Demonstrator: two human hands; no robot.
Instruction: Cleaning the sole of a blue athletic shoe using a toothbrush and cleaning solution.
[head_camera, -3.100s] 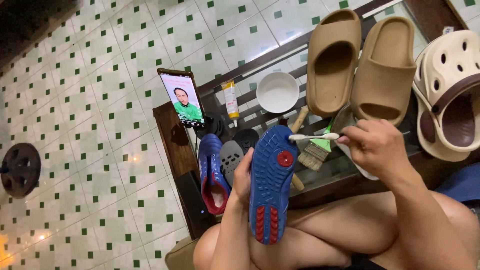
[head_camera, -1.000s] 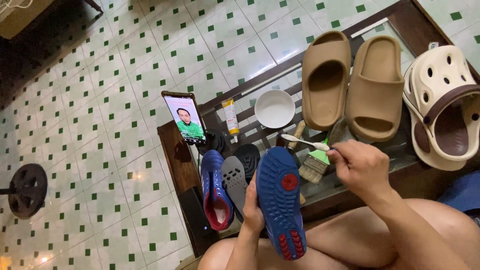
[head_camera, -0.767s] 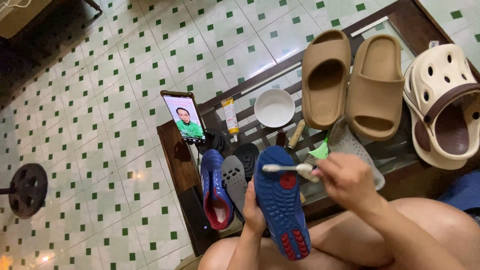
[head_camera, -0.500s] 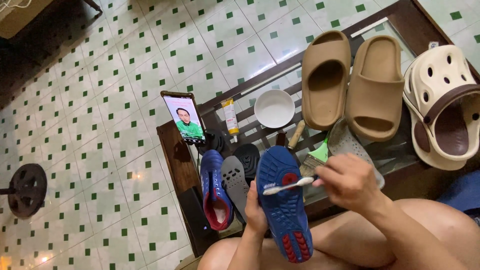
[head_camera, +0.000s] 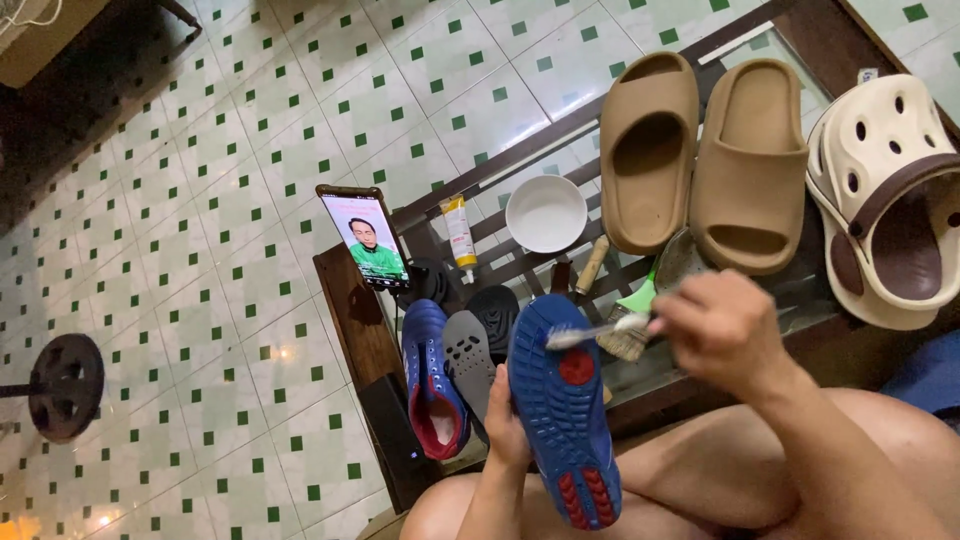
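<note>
Over the lap, left hand (head_camera: 505, 440) clamps the blue shoe (head_camera: 563, 405) sole-up, long axis running away from the body. Right hand (head_camera: 722, 330) pinches a toothbrush (head_camera: 590, 331), reaching in from the right; bristles touching the sole's toe end. Table (head_camera: 345, 290) edge, paintbrush (head_camera: 628, 325) and insole (head_camera: 467, 352) crowd just beyond; open room lies toward the heel

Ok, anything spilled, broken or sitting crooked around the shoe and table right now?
Nothing stands out. The left hand holds the blue shoe sole-up, the right hand holds the toothbrush on it, and the white bowl sits upright with no spill visible.
</note>
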